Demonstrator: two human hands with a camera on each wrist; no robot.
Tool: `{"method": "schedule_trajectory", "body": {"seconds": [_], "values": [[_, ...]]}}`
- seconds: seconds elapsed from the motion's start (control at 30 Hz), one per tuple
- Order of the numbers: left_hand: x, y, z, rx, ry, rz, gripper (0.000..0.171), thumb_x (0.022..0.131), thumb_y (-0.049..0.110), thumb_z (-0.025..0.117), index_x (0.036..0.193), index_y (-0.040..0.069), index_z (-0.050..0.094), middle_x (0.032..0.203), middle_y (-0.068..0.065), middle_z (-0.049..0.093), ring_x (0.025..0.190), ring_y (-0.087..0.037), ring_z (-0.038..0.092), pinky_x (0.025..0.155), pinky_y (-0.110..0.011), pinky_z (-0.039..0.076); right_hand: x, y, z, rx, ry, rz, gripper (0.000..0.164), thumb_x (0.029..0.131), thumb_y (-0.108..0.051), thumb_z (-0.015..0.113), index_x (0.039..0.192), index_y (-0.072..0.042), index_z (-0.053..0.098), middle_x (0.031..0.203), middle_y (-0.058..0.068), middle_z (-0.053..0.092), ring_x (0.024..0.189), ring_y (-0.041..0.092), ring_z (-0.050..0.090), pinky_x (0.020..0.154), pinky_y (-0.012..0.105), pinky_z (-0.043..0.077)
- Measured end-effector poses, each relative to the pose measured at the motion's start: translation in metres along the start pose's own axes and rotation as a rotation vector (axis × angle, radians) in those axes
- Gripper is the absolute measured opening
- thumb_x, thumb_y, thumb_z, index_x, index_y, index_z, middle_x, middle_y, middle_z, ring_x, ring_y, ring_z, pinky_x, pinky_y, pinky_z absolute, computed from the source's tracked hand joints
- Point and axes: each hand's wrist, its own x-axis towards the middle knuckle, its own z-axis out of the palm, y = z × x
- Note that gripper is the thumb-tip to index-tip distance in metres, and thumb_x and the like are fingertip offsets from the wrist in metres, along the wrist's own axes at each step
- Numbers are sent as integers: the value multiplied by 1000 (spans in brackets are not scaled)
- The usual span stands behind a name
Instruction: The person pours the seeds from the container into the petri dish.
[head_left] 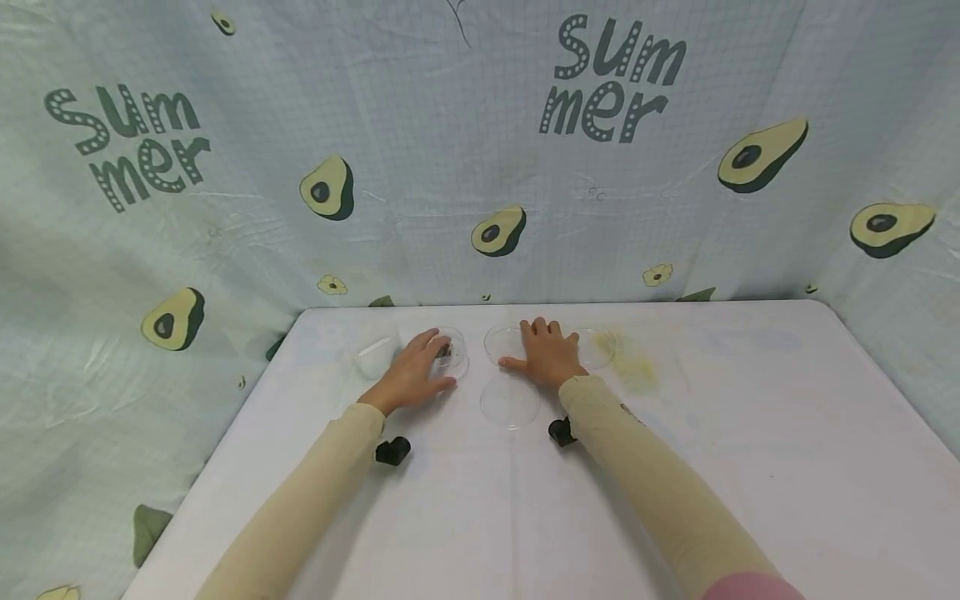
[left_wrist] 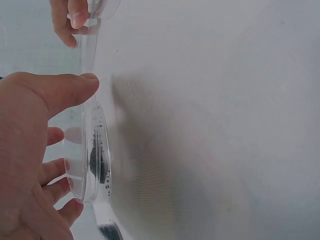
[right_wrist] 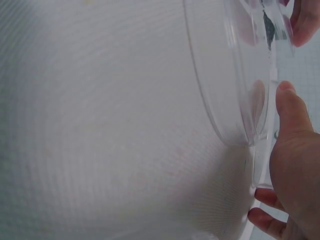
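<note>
In the head view my left hand [head_left: 412, 371] spreads its fingers and thumb about a clear round dish [head_left: 459, 367] with dark material in it. The left wrist view shows the fingertips by the far rim of the dish [left_wrist: 87, 187] and the thumb just off its near end. Dark granules [left_wrist: 99, 160] lie inside. My right hand [head_left: 551, 354] is spread between two clear dishes, one at its left [head_left: 495, 333] and another dish [head_left: 600, 360] at its right; whether it touches them I cannot tell. Nearer me lies a flat clear dish [head_left: 510, 404].
A whitish, see-through object [head_left: 377, 357] stands left of my left hand. Yellow smudges [head_left: 637, 367] mark the white table [head_left: 750, 467] on the right. Behind the table's far edge hangs a cloth [head_left: 420, 125] printed with avocados. Black wrist-camera parts [head_left: 393, 451] stick out below the sleeves.
</note>
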Motion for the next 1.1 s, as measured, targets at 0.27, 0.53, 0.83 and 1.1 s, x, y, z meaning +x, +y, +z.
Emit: {"method": "schedule_trajectory", "body": {"seconds": [0.27, 0.53, 0.83, 1.1], "values": [[5, -3, 3, 25, 25, 10, 71, 89, 33, 69, 147, 9, 37, 157, -19, 25, 146, -36, 25, 117, -53, 27, -2, -2, -2, 11, -7, 1, 88, 85, -68, 55, 147, -8, 38, 138, 16, 46, 126, 36, 42, 100, 66, 38], [10, -2, 3, 37, 22, -9, 70, 90, 34, 67, 148, 10, 36, 158, -19, 23, 146, -36, 23, 117, -54, 26, -3, -2, -4, 9, 2, -2, 88, 84, -68, 56, 146, -8, 39, 137, 16, 47, 125, 36, 43, 99, 65, 39], [13, -1, 2, 47, 13, -22, 69, 91, 35, 65, 148, 10, 35, 158, -19, 21, 147, -36, 21, 118, -55, 25, -1, 0, -2, 0, 1, -8, 88, 84, -70, 54, 147, -9, 38, 137, 15, 47, 125, 35, 44, 99, 64, 40], [16, -1, 1, 69, -10, -35, 69, 93, 36, 62, 150, 10, 33, 159, -20, 20, 148, -37, 18, 119, -55, 22, 0, 0, 0, 1, 3, -8, 89, 84, -70, 55, 147, -9, 38, 137, 16, 46, 125, 35, 44, 98, 64, 40]]}}
